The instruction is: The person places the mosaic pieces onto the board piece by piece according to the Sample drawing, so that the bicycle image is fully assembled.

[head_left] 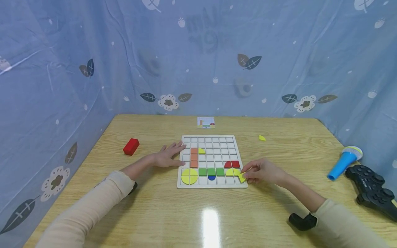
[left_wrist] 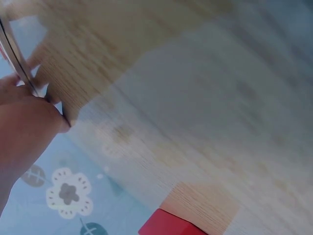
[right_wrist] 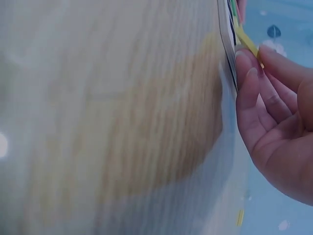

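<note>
A white grid board (head_left: 207, 179) lies on the table with coloured tiles in its cells. My left hand (head_left: 167, 156) touches the board's left edge with its fingers spread. At the lower right edge, my right hand (head_left: 262, 171) pinches a yellow quarter-circle tile (head_left: 242, 177) between thumb and fingers. The right wrist view shows this yellow tile (right_wrist: 248, 43) tilted at the fingertips. Beside it on the board are two yellow tiles (head_left: 232, 172) under a red pair (head_left: 232, 164). A yellow circle (head_left: 189, 176), green squares (head_left: 211, 172), a blue half-circle (head_left: 212, 178) and orange squares (head_left: 194, 157) lie farther left.
Behind the board lies a small pattern card (head_left: 206, 122). A loose yellow tile (head_left: 262, 138) rests at the back right, and a red block (head_left: 131, 146) at the left. A blue toy microphone (head_left: 345, 163) and a black game controller (head_left: 372, 189) lie on the far right.
</note>
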A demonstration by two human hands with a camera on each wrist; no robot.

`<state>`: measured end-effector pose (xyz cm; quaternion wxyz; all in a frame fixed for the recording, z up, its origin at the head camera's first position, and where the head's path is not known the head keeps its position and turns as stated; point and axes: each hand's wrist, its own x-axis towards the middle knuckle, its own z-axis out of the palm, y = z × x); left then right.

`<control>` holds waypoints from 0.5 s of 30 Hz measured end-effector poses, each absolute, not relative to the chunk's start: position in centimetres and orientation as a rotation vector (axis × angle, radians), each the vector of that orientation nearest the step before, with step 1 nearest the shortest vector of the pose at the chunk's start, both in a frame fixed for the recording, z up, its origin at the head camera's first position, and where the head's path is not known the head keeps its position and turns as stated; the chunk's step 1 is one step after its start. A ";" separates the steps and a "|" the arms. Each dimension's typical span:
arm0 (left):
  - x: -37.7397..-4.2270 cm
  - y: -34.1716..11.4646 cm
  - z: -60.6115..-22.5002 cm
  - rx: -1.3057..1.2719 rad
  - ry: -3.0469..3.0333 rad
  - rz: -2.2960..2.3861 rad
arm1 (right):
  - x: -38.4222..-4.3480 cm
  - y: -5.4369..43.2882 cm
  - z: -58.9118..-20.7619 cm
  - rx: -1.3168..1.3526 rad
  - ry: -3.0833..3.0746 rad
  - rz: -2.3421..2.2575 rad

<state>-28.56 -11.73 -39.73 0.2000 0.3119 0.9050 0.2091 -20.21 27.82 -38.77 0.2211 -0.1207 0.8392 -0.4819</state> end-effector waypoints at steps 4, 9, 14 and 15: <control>-28.6 -11.7 -39.8 0.884 2.534 0.576 | -19.8 27.1 -38.6 -0.320 2.356 -1.340; -28.7 -11.7 -39.9 0.889 2.531 0.579 | -19.5 26.6 -38.6 -0.331 2.401 -1.324; -28.7 -11.8 -39.9 0.885 2.526 0.591 | -19.3 26.4 -38.5 -0.378 2.428 -1.285; -28.7 -11.8 -39.9 0.885 2.525 0.591 | -19.3 26.4 -38.5 -0.388 2.436 -1.272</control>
